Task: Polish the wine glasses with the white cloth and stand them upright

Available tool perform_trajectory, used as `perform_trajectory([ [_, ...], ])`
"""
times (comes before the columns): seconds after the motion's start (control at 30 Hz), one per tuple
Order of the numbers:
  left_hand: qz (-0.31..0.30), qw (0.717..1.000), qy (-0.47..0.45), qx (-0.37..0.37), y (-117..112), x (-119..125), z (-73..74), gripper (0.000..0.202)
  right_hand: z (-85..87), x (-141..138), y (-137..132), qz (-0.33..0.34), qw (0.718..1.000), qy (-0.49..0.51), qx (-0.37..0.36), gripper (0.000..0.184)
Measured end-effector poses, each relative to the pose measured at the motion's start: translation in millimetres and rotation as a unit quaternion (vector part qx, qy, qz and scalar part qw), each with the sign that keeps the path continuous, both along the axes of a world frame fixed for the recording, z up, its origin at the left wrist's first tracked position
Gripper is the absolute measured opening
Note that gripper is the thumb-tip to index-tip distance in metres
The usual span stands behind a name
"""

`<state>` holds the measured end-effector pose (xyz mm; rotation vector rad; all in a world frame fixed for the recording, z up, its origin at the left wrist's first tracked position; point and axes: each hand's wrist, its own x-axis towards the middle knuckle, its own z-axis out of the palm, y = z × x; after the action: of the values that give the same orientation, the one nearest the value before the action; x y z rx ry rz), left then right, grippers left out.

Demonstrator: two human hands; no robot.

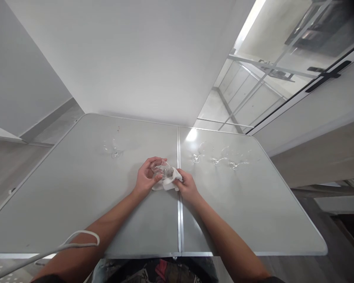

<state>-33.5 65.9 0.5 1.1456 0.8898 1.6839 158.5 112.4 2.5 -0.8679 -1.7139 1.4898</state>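
My left hand (145, 177) is closed round a clear glass (161, 168), held just above the grey folding table (76, 196) near its middle seam. My right hand (186, 184) grips a white cloth (166, 181) that is pressed against the glass. The two hands are close together, almost touching. The lower part of the glass is hidden by my fingers and the cloth.
One clear stemmed glass (115, 151) stands on the left half of the table. Three more clear stemmed glasses (197, 155) (217, 159) (235, 163) stand on the right half. A white cable (76, 239) loops over my left forearm. A white wall stands behind the table.
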Motion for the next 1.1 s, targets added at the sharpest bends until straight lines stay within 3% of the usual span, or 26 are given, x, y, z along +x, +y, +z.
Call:
perform_trajectory([
  [0.1, -0.016, 1.000, -0.019, 0.001, 1, 1, -1.2, 0.063, -6.3, -2, 4, 0.014, 0.986, 0.077, -0.146, 0.038],
  [0.17, -0.021, 0.999, -0.025, 0.000, 1, 1, -2.1, 0.063, -6.9, -2, 6, 0.031, 0.973, 0.102, -0.204, 0.041],
  [0.23, -0.015, 1.000, -0.025, 0.002, 2, 1, -3.3, 0.062, -4.2, 0, 7, 0.051, 0.975, 0.091, -0.195, 0.040],
  [0.33, -0.004, 1.000, -0.016, 0.008, 2, -1, -4.9, 0.062, 2.4, 4, 8, 0.067, 0.990, 0.047, -0.118, 0.040],
  [0.53, 0.022, 0.999, 0.029, 0.028, 0, -3, -2.5, 0.062, 1.9, 7, 8, 0.022, 0.998, -0.018, 0.061, 0.040],
  [0.6, 0.015, 0.999, 0.034, 0.033, -1, -2, -0.8, 0.061, -2.7, 6, 10, 0.004, 0.999, -0.006, 0.051, 0.034],
  [0.8, -0.002, 0.998, 0.021, 0.057, -2, 0, 1.1, 0.063, -12.5, 6, 19, -0.071, 0.986, 0.096, -0.118, 0.027],
  [1.0, 0.048, 0.988, 0.085, 0.117, -3, -4, -2.6, 0.068, -6.8, 7, 18, -0.046, 0.992, 0.020, -0.120, 0.037],
  [1.1, 0.039, 0.974, 0.163, 0.154, -7, -3, -5.6, 0.072, -6.9, 7, 16, -0.053, 0.993, -0.001, -0.108, 0.038],
])
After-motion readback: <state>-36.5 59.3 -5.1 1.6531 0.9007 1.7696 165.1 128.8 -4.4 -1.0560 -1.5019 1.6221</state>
